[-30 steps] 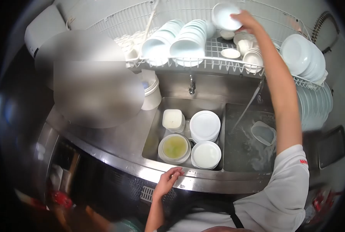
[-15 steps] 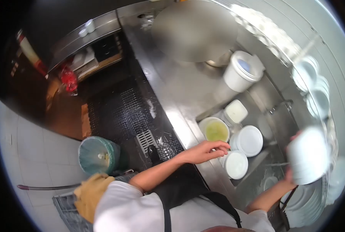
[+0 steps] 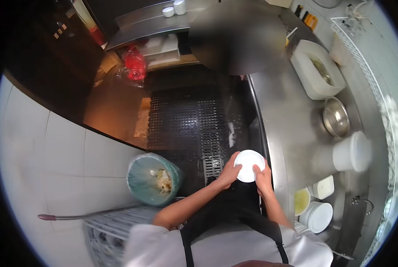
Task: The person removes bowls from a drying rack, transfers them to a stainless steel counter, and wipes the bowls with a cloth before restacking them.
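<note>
Both my hands hold a white round lidded tub (image 3: 249, 166) in front of my black apron, over the floor beside the counter. My left hand (image 3: 228, 172) grips its left side, with the thumb on the flat top. On the opposite side, my right hand (image 3: 263, 177) is closed round the rim, its thumb also on top. The tub's underside and the fingers beneath it are hidden. Right of my right arm, in the sink, are a tub of yellow-green liquid (image 3: 302, 201), a square white tub (image 3: 323, 187) and a white-lidded tub (image 3: 318, 217).
A green-lined bin (image 3: 152, 180) holding food scraps stands at left. On the steel counter (image 3: 283, 120) are a white bucket (image 3: 352, 152), a metal bowl (image 3: 336, 117) and a large white container (image 3: 317, 71). A tap (image 3: 363, 202) overhangs the sink. Black matting covers the floor.
My view has turned left. My right hand has come away from a blurred white bowl by the rack, my left from above the sink tubs. Both now hold the white tub.
</note>
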